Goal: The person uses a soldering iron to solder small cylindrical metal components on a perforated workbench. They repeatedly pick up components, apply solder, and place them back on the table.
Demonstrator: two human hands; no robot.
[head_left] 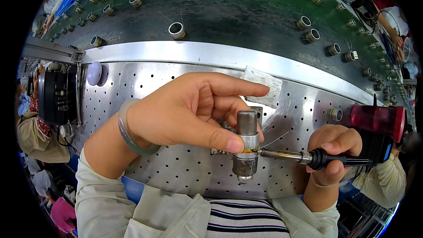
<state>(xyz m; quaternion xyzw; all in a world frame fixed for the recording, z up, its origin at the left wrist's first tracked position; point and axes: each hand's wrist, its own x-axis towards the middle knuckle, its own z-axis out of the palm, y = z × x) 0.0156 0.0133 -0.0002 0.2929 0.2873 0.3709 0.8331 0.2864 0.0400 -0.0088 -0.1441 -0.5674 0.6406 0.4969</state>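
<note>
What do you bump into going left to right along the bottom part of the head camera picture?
Jade-green bangle → left hand → metal cylinder fixture → soldering iron → right hand → red cylinder.

- Green conveyor belt (229, 9) at twelve o'clock, dotted with small metal rings (176, 30).
- White cloth pad (264, 86) near centre.
- Red cylinder (379, 120) at three o'clock.
- Black device (56, 97) at nine o'clock.

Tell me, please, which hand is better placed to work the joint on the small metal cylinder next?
The right hand, probably: it grips the soldering iron, whose tip already meets the metal cylinder at its yellow band. The left hand is occupied steadying the cylinder with its thumb.
</note>
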